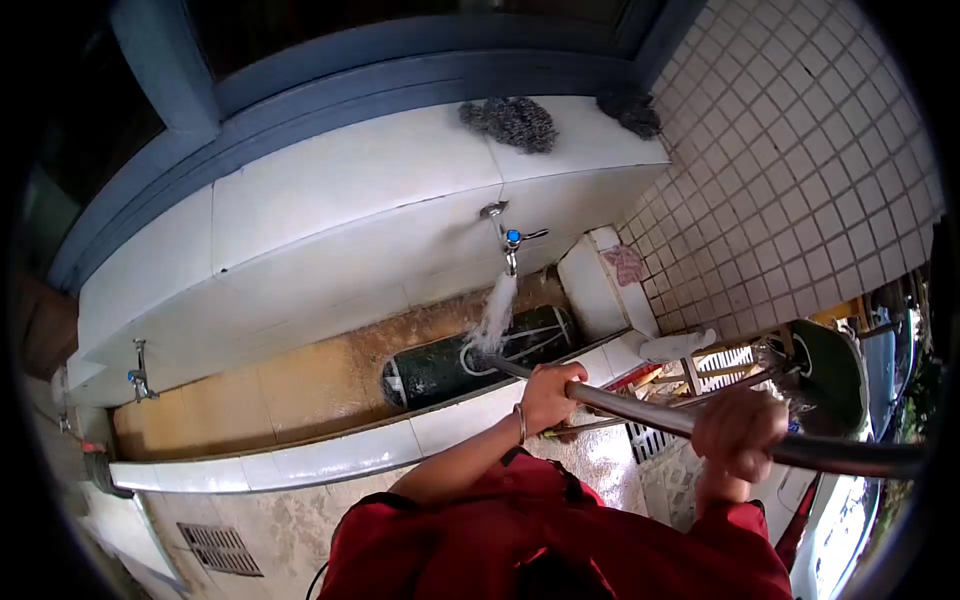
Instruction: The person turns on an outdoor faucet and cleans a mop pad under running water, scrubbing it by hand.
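Note:
My left hand (550, 398) is wrapped around the lower part of a long metal pole (640, 408), with a bracelet on the wrist. Higher up the same pole, my right hand (740, 430) also grips it, fingers closed. The pole slants down into a tiled trough (330, 458), to the middle of a wide, flat, dark green mop head (440, 385) with white lines on its top. Water (495, 315) pours onto the mop head from a running tap (513, 240) with a blue cap.
Dark grey shaggy bundles (515, 122) lie on the white ledge. A second tap (140, 378) is at the left. A pink cloth (622, 264) hangs near the tiled wall (770, 170). Clutter and a dark green object (825, 365) stand at right. A floor drain (220, 549) is lower left.

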`<state>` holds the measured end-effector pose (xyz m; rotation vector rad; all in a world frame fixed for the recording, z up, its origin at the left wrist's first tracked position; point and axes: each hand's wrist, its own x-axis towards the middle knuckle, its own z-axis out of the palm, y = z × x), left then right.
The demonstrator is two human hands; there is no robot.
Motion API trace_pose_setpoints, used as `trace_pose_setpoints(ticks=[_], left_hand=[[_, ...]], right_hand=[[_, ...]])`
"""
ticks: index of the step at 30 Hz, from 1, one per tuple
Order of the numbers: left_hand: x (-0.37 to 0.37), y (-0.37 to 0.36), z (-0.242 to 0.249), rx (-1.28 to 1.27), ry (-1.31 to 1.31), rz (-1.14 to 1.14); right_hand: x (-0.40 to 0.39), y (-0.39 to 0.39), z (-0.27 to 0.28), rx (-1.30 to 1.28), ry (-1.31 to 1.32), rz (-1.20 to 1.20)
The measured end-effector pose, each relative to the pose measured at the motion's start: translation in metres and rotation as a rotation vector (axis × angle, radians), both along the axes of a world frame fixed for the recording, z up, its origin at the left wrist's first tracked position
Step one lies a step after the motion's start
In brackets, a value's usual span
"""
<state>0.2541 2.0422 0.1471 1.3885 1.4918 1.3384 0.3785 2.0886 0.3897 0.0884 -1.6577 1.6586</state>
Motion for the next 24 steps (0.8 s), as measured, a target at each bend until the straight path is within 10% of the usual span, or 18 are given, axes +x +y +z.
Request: trace_pose_setpoints(ticks=[9, 13, 19, 22, 24], left_hand=[[-0.005, 0.001, 0.012, -0.037, 0.011, -0.037], [-0.018, 0.013, -0.044, -0.181, 0.002, 0.026], [-0.013, 0.010, 0.001, 0.005, 0.111, -0.011], [-0.032, 0.018, -0.037, -0.112, 0.074, -0.062], [-0.024, 0.025, -0.029, -0.018, 0.133, -0.051]], right_hand=[[0.001, 0.002, 0.001, 0.104, 0.065, -0.020], [0.015, 0.024, -0.090, 0.070, -0.128, -0.205], [-0.001, 0.022, 0.000, 0.096, 0.074, 0.205], [0.025, 0.015, -0.064, 0.036, -0.188, -0.206], [0.012, 0.021, -0.043, -0.052, -0.080, -0.062]])
